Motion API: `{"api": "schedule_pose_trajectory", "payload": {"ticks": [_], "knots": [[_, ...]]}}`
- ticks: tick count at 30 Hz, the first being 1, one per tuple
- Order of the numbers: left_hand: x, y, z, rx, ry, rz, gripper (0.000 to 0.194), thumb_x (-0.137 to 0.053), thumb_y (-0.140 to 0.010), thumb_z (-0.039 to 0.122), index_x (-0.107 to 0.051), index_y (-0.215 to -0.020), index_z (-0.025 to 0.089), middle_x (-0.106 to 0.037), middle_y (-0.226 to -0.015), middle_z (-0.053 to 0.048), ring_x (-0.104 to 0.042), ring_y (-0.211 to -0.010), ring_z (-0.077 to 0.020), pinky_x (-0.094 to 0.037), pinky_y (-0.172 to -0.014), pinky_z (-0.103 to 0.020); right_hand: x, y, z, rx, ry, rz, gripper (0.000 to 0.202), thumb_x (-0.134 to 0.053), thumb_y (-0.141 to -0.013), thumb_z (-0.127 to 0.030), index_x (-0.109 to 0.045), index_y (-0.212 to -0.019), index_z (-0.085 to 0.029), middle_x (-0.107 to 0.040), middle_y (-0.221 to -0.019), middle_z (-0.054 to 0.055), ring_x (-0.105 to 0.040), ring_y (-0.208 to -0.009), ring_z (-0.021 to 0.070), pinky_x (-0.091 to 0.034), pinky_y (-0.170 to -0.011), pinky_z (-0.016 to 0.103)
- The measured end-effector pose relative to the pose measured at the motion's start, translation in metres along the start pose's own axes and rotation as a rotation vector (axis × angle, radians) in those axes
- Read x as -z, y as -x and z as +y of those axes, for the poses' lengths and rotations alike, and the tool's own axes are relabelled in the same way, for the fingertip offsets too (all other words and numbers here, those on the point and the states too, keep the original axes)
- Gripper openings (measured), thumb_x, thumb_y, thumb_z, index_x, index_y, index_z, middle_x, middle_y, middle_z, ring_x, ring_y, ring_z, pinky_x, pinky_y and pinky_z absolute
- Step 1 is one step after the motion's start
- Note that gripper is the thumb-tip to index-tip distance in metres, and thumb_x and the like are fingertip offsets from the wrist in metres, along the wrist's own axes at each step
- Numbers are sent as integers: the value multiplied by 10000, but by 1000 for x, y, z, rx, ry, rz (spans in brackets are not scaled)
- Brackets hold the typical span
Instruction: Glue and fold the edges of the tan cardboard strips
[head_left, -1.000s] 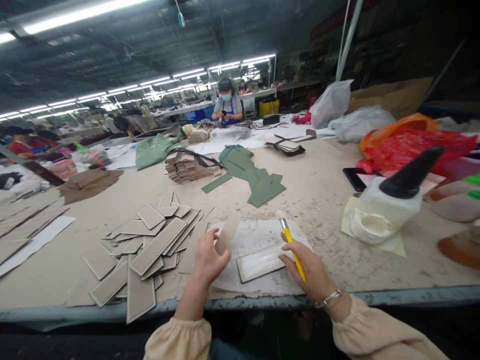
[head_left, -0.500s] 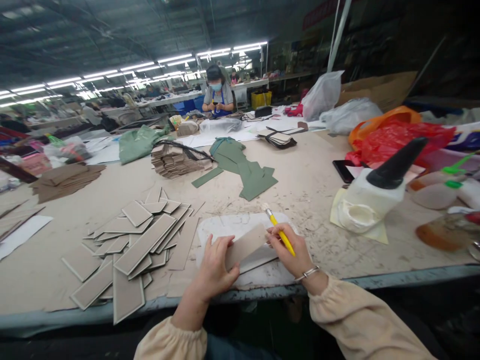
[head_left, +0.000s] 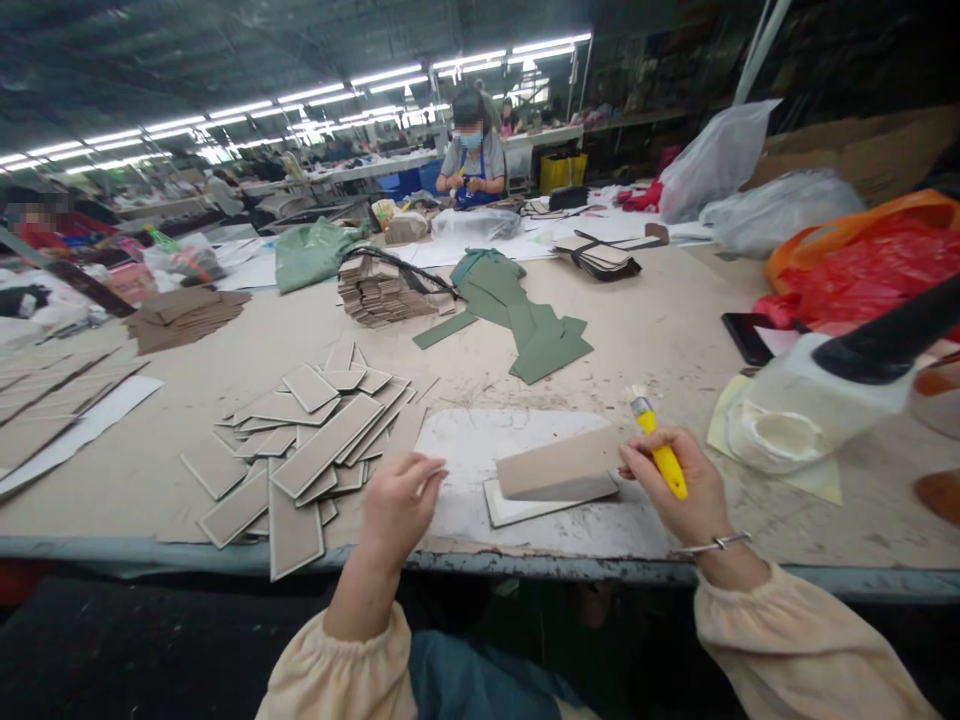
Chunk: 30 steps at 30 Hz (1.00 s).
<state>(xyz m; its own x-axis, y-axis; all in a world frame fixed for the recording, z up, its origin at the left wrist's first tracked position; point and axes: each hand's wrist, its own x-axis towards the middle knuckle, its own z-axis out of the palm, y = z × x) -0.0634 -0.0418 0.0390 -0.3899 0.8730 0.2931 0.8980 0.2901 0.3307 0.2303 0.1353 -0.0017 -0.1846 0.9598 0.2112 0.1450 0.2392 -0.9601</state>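
My right hand (head_left: pixel 682 480) is closed around a yellow-handled brush (head_left: pixel 664 455), its pale bristles pointing up and away. The fingertips of that hand are at the right end of a beige rectangular panel (head_left: pixel 559 462), which is tilted above a similar board with a pale face (head_left: pixel 517 510). Whether those fingertips grip the panel I cannot tell. My left hand (head_left: pixel 401 510) is to the left of the panel, apart from it, fingers drawn together and nothing visible in them. Under the panel and board lies a white sheet (head_left: pixel 461 440).
A loose pile of pale-edged beige panels (head_left: pixel 315 440) lies left, some overhanging the table edge. A white glue bottle with a black nozzle (head_left: pixel 817 400) leans at right. Green pieces (head_left: pixel 517 320) and a bundled stack (head_left: pixel 386 290) lie farther back. A co-worker (head_left: pixel 471 160) sits across.
My left hand has let go of the panel and moved left, its fingers closing together. My right hand, with the brush, has shifted right in view. The whole view has turned somewhat left.
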Motion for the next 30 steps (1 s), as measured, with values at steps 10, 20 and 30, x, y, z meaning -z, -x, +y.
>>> {"api": "schedule_pose_trajectory", "payload": {"ticks": [10,20,30], "knots": [[-41,3,22,-261,212,-463,244,-511,-859,178,-730,-940,248,-707,-931,-30,-625,-902,-156,-472,-848,-252,5,4,10,-25,123,-70,308,-689,-733,-429,-497,-848,-217,-665,-866,39,-673,-602,180,-560,-505,273],[-44,0,25,-290,175,-452,264,-512,-846,131,-737,-912,254,-704,-915,-24,-634,-881,-142,-486,-830,-242,6,6,9,73,364,-91,218,-627,-768,-404,-518,-826,-224,-668,-773,4,-642,-576,155,-503,-518,249],[-46,0,22,-314,170,-419,228,-535,-847,142,-734,-884,245,-713,-911,-11,-635,-896,-143,-468,-913,-260,2,7,14,110,477,-120,171,-591,-788,-387,-520,-830,-237,-657,-720,-17,-623,-570,149,-470,-539,245]]}}
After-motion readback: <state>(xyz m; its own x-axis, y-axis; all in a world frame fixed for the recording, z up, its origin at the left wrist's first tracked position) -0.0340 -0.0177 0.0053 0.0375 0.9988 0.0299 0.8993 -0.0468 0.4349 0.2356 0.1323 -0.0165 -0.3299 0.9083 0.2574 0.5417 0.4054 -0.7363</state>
